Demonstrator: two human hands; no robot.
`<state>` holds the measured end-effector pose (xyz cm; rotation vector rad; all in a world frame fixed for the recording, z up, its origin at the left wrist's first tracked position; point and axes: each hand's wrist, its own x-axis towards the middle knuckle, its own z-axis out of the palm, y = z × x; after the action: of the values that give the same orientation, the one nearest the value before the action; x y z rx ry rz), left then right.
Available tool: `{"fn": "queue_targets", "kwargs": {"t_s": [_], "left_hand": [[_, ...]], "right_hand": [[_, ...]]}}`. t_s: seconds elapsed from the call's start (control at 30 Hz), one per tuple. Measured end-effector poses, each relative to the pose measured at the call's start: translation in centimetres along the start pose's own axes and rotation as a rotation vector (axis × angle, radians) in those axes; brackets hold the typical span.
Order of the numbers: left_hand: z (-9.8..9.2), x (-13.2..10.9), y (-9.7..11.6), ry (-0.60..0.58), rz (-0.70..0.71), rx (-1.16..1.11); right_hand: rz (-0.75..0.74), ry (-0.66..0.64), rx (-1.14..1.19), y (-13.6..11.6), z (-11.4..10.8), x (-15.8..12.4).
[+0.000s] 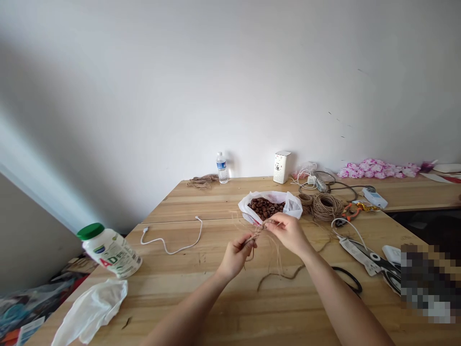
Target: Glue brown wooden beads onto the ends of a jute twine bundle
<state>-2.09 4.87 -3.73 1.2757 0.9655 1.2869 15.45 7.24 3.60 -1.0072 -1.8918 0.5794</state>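
A twisted length of brown twine (258, 232) runs between my two hands above the wooden table, with loose strands hanging from it. My left hand (236, 254) pinches its lower end. Higher up and to the right, my right hand (287, 233) is closed on the other end. Just behind the hands is an open white plastic bag (293, 205) holding many small dark brown, nut-like pieces (265, 207). A loose piece of twine (281, 275) lies on the tabletop below my right hand.
Coils of twine (327, 206) sit right of the bag, near orange-handled pliers (348, 211). Scissors (376, 259) and a black cable loop (351, 278) lie at right. A white cable (169, 250), a green-capped bottle (111, 252) and a crumpled plastic bag (95, 307) are at left; a water bottle (222, 169) stands at the back.
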Motion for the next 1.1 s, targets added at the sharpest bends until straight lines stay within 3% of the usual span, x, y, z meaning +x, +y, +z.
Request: {"fn": "queue_targets", "kwargs": {"t_s": [0.07,0.13,0.27,0.33,0.37,0.43,0.47,0.57,0.67,0.73,0.83,0.9,1.0,1.07,1.1], "left_hand": [[-0.7,0.6,-0.3,-0.012,-0.047,0.098],[-1.5,1.3,-0.7,0.016,-0.111,0.171],[-2.6,1.9,-0.5,0.287,-0.067,0.227],[-2.8,1.4,0.6,0.405,0.122,0.263],[-2.7,1.0,1.4,0.407,0.258,0.294],[-2.3,0.2,2.7,0.223,0.442,0.279],[-2.1,-0.1,3.2,0.083,0.442,0.243],[-1.2,-0.8,3.8,-0.241,0.168,0.02],[-0.7,-1.1,3.5,-0.269,-0.008,-0.046],[-0.6,-1.1,3.4,-0.25,-0.038,0.003],[-1.0,-0.6,3.0,-0.315,-0.106,0.058],[-1.6,0.2,2.5,-0.266,-0.176,0.043],[-2.6,1.3,1.8,0.059,-0.257,0.108],[-2.8,1.5,2.0,0.224,-0.138,0.189],[-2.7,1.2,2.2,0.232,-0.028,0.224]], "right_hand": [[-0.06,0.204,-0.154,0.2,-0.8,0.4],[-0.128,0.288,-0.299,0.4,-1.9,0.7],[-0.175,0.2,-0.337,0.8,-2.7,0.8],[-0.201,0.116,-0.305,0.7,-1.9,0.5],[-0.226,0.057,-0.28,0.5,-1.2,0.3],[-0.284,-0.072,-0.206,-0.2,0.3,-0.2],[-0.319,-0.121,-0.173,-0.6,1.0,-0.4],[-0.383,-0.175,-0.118,-1.8,2.4,-0.8],[-0.299,-0.068,-0.118,-1.9,2.1,-0.3],[-0.202,0.047,-0.118,-1.3,1.1,0.2],[-0.097,0.211,-0.11,-0.3,-0.6,0.8],[-0.076,0.239,-0.106,0.2,-1.5,1.0],[-0.127,0.17,-0.173,0.3,-1.7,0.9],[-0.201,0.103,-0.233,0.0,-1.2,0.6],[-0.238,0.062,-0.248,-0.2,-0.8,0.5]]}}
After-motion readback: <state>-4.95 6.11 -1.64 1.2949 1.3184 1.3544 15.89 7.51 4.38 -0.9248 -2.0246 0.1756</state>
